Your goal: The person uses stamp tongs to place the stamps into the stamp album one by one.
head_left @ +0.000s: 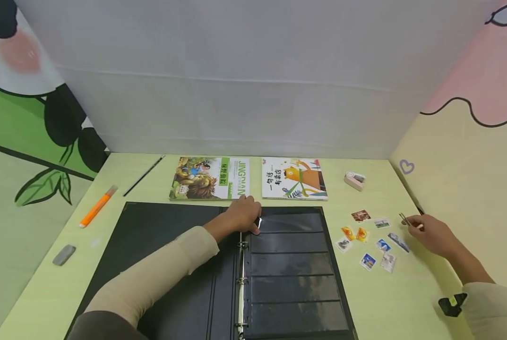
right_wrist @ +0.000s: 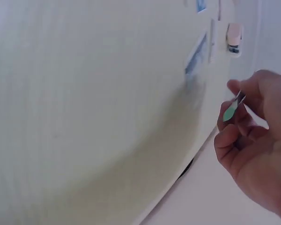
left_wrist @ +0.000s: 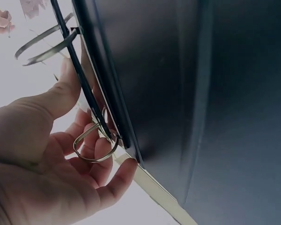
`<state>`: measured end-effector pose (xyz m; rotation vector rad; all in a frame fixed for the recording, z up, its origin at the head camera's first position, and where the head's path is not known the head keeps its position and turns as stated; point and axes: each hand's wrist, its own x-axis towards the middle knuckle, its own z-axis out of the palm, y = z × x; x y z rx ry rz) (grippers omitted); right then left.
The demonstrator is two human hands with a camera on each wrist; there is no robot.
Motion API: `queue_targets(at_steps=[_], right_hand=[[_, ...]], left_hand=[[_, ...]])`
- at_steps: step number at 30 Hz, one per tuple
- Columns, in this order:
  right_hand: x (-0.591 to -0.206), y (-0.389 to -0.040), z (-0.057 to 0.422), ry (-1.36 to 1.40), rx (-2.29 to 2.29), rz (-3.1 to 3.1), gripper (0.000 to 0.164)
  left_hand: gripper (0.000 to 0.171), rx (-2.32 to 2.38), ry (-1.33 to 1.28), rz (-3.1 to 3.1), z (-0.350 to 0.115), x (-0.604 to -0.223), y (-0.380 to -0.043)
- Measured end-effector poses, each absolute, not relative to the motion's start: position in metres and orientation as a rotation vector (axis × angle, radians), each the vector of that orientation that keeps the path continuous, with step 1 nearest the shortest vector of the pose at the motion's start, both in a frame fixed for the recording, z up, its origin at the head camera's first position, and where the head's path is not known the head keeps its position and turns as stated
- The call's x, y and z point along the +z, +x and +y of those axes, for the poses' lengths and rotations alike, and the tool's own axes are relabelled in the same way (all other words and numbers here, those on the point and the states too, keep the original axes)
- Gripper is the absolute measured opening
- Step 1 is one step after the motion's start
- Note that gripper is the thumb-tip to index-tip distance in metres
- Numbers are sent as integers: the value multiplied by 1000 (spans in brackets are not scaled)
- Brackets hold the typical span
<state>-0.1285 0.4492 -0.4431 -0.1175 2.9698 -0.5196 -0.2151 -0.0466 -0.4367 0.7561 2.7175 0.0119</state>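
Observation:
A black ring-bound stamp album (head_left: 172,293) lies spread out on the table, with a clear-pocketed page (head_left: 293,264) on its right side. My left hand (head_left: 244,215) grips the album near the top of the rings. In the left wrist view, the thumb lies along the page edge beside a metal ring (left_wrist: 96,159), and the curled fingers reach round the far side. On the right, my right hand (head_left: 432,233) pinches metal tweezers (head_left: 404,219) between thumb and fingers, above the table. Nearest to it is a blue long stamp (head_left: 399,242). Several other stamps (head_left: 368,261) lie scattered between that hand and the album.
Two books, one with a lion cover (head_left: 210,178) and one with a bear cover (head_left: 295,179), lie behind the album. A small pink-and-white stapler-like item (head_left: 355,180) is at back right. Left are a dark pencil (head_left: 144,175), an orange marker (head_left: 98,207) and a grey eraser (head_left: 64,255).

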Motion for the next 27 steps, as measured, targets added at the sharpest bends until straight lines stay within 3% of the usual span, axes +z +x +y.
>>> queue_targets(at_steps=[7,15,27], right_hand=[[-433,-135,427,-159,-643,2902,34],[-431,-140,402,-357,-779,2829,28],[-433,-145,378,-311,-713,2783,31]], left_hand=[[44,-55,777,2654,-45,-438,-225],[42,-135,805,2622,-38,-440,-231],[49,74,878,2595,-52,-448,-238]])
